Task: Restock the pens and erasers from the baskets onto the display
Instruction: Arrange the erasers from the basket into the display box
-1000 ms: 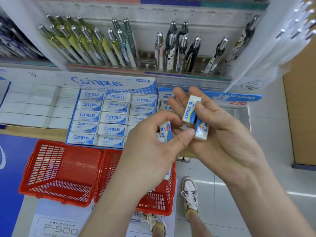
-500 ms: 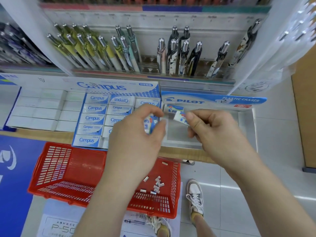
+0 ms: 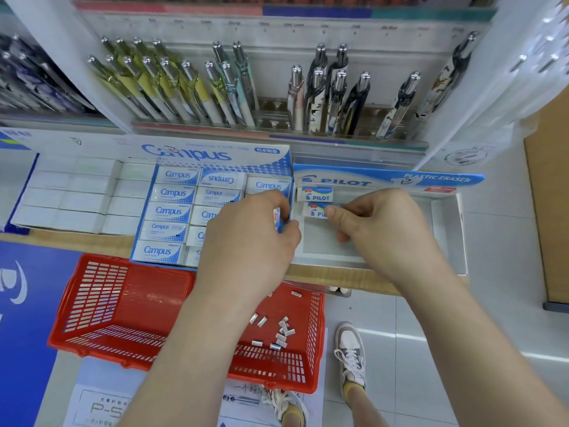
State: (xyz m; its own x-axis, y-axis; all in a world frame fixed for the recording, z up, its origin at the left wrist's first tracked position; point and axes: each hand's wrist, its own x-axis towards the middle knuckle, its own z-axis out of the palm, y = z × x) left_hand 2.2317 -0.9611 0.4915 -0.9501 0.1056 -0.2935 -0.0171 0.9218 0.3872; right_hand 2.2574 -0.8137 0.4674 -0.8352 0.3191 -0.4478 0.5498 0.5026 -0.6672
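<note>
The Pilot display tray sits on the shelf at right. One Pilot eraser lies flat at the tray's back left. Just below it, my right hand pinches a second Pilot eraser down against the tray floor. My left hand hovers at the tray's left wall and grips another eraser, mostly hidden by the fingers. The right red basket below holds several small silver items. Pens stand in the rack above.
A Campus eraser box fills the shelf left of the tray, with plain white boxes beyond it. A second red basket stands left of the first. My feet are on the tiled floor under the shelf edge.
Both hands came down from chest height to the Pilot tray. The right hand lowered its eraser to the tray floor below the first one; the left hand still holds its eraser.
</note>
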